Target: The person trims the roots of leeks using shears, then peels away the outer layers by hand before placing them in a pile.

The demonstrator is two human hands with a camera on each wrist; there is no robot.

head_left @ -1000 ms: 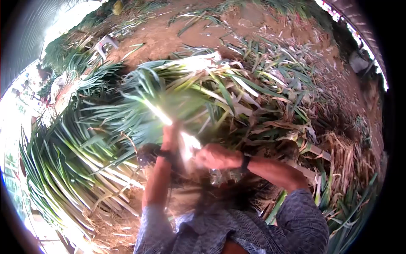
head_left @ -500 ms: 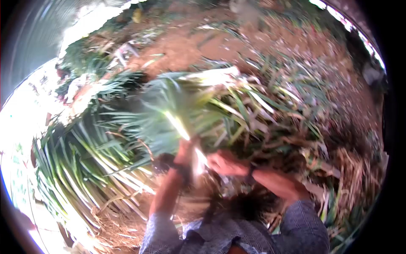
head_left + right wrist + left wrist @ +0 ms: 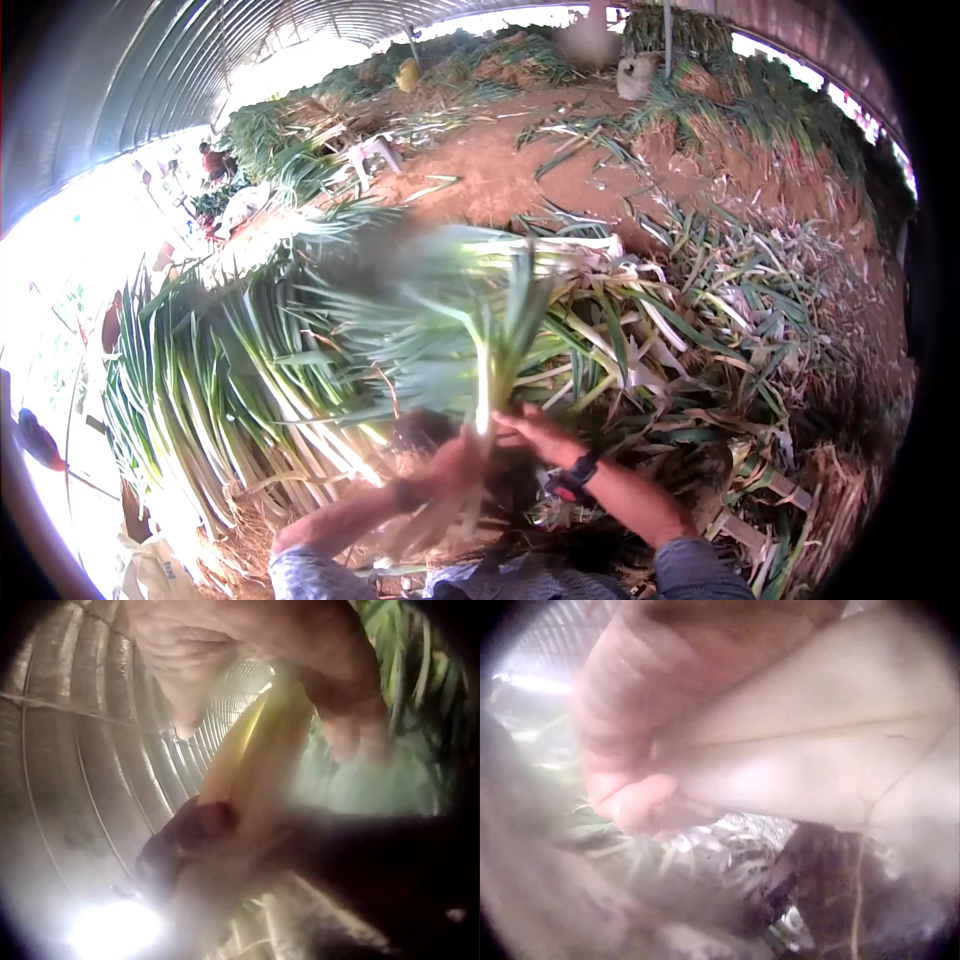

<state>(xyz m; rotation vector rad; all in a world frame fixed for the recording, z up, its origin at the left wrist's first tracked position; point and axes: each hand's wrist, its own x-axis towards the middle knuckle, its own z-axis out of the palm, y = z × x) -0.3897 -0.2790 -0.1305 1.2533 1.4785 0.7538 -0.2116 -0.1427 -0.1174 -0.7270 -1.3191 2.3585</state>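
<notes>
My left hand (image 3: 460, 462) grips the pale lower part of some long green onions (image 3: 484, 385), which stand nearly upright with their leaves fanned out above. In the left wrist view its fingers (image 3: 641, 799) curl round the thick white shanks, and a thin root strand hangs below. Just to the right, my right hand (image 3: 540, 436) is at the stalks, above the left hand. From the right wrist, its thumb (image 3: 187, 712) and fingers (image 3: 349, 739) lie spread on either side of the yellow-green stalk (image 3: 262, 742). The lower ends are blurred in the head view.
A row of green onions (image 3: 250, 400) lies on the left, roots toward me. Trimmed leaves and peelings (image 3: 770, 300) cover the ground on the right. Ahead are bare soil (image 3: 480, 180), a small stool (image 3: 374, 158) and heaped onions (image 3: 270, 135).
The head view has tilted up, showing more of the arched shelter. My right hand has gone from the white lower stalks to higher up, its fingers now spread. The held onions stand more upright.
</notes>
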